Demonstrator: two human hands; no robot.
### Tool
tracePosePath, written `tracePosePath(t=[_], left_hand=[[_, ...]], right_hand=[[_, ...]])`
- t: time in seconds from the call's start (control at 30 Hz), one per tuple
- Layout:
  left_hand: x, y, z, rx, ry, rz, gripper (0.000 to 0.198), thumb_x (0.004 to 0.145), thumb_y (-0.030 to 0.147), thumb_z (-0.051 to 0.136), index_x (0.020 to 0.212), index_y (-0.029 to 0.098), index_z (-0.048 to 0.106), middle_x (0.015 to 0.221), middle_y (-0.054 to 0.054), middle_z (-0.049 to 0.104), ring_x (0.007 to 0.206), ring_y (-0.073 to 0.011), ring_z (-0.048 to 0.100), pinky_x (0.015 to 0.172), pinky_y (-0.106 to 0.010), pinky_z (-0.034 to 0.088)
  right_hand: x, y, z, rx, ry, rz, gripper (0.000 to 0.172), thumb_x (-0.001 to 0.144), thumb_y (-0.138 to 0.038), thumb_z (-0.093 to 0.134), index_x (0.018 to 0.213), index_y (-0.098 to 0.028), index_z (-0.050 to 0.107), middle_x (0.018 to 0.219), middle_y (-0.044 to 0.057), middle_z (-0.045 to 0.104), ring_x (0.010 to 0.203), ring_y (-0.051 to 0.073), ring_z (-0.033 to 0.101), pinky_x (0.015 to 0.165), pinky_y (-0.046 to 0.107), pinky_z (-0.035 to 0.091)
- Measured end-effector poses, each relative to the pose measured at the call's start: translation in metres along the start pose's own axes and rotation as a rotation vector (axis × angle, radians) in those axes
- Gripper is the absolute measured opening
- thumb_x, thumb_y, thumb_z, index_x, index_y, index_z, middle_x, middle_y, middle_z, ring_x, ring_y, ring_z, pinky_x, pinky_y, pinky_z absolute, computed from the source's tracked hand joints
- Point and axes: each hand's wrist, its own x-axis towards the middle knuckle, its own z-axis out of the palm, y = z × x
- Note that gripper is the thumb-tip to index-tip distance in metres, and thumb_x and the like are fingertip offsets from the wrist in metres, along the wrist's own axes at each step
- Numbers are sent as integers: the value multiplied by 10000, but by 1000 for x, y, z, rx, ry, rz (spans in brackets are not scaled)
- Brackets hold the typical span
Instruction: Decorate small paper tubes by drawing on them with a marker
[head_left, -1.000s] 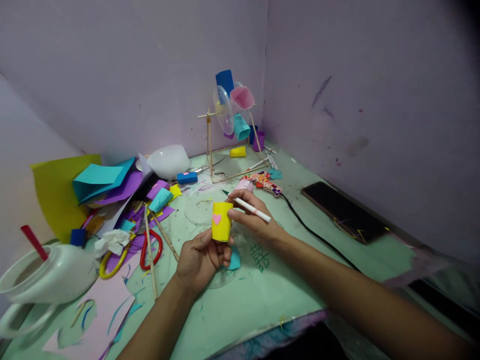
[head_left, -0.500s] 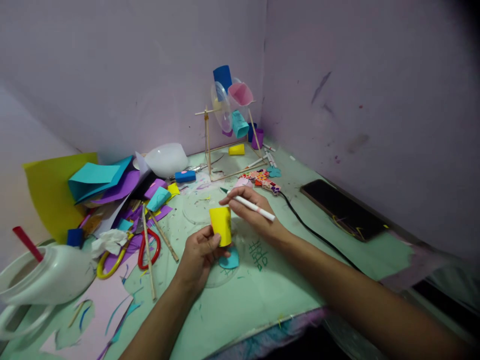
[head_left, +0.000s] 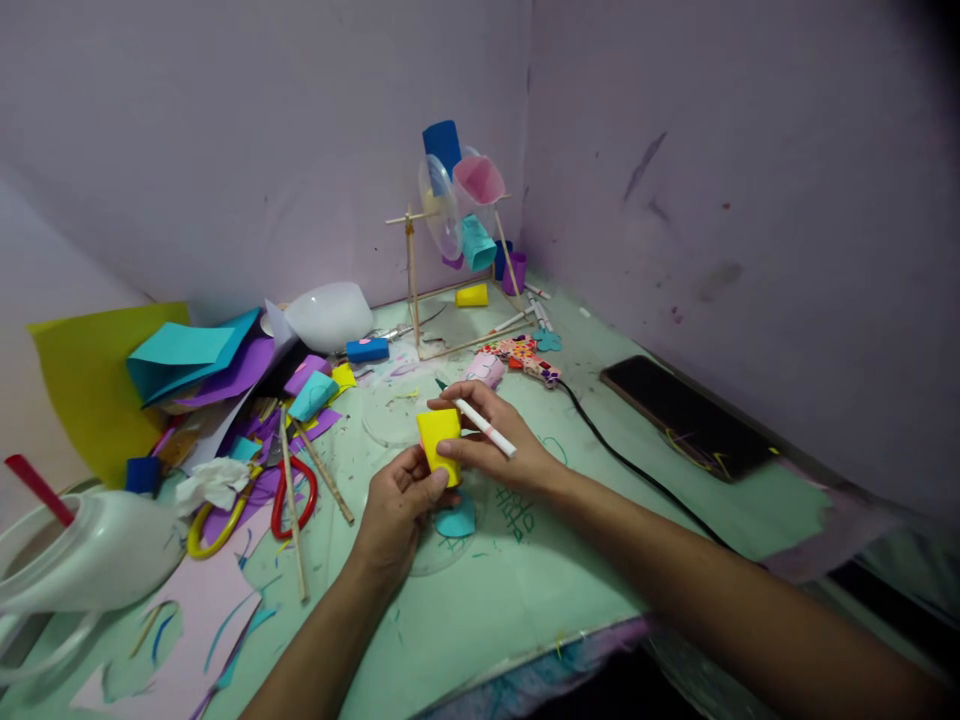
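Between my two hands is a small yellow paper cup [head_left: 435, 440] with tapered sides. My left hand [head_left: 401, 505] grips its lower part with thumb and fingers. My right hand [head_left: 506, 430] presses its thumb on the cup's side and also holds a white marker [head_left: 487, 428], its green tip pointing away to the left. Just below the cup, a light-blue paper piece [head_left: 456, 518] lies on a clear plastic disc [head_left: 431, 568]. Green marker scribbles [head_left: 516, 515] show on the tabletop beside my right wrist.
A stick frame [head_left: 412, 290] carries a wheel with coloured paper cups at the back. Left are paper sheets [head_left: 97, 380], red-handled scissors [head_left: 313, 500], sticks and a white pitcher [head_left: 112, 550]. A patterned glue gun [head_left: 525, 358] with a black cord and a phone [head_left: 682, 415] lie right.
My right hand has closed in on the yellow cup and its thumb now rests on the side. The marker has swung slightly left and down with it.
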Motion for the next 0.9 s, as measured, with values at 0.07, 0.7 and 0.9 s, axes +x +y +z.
tracePosePath(t=[0.07, 0.7, 0.9], left_hand=[[0, -2, 0, 27, 17, 14, 425, 562, 232, 826, 944, 116, 679, 846, -55, 681, 709, -160, 613, 565, -243, 524], [0, -5, -3, 3, 165, -26, 469, 542, 232, 836, 953, 135, 631, 865, -66, 725, 758, -197, 677, 674, -292, 550], [1, -6, -5, 31, 129, -49, 499, 559, 247, 839, 997, 130, 630, 897, -91, 732, 778, -203, 681, 677, -287, 558]], right_hand=[[0, 1, -1, 4, -18, -16, 441, 701, -284, 738, 1056, -240, 479, 1186, 88, 606, 1021, 245, 629, 867, 411, 497], [-5, -3, 3, 33, -42, 35, 432, 708, -195, 708, 1078, -248, 490, 1197, 73, 552, 959, 215, 619, 831, 385, 525], [-5, 1, 2, -67, -33, 28, 411, 734, -157, 661, 1104, -257, 512, 1181, 70, 562, 891, 201, 603, 787, 364, 521]])
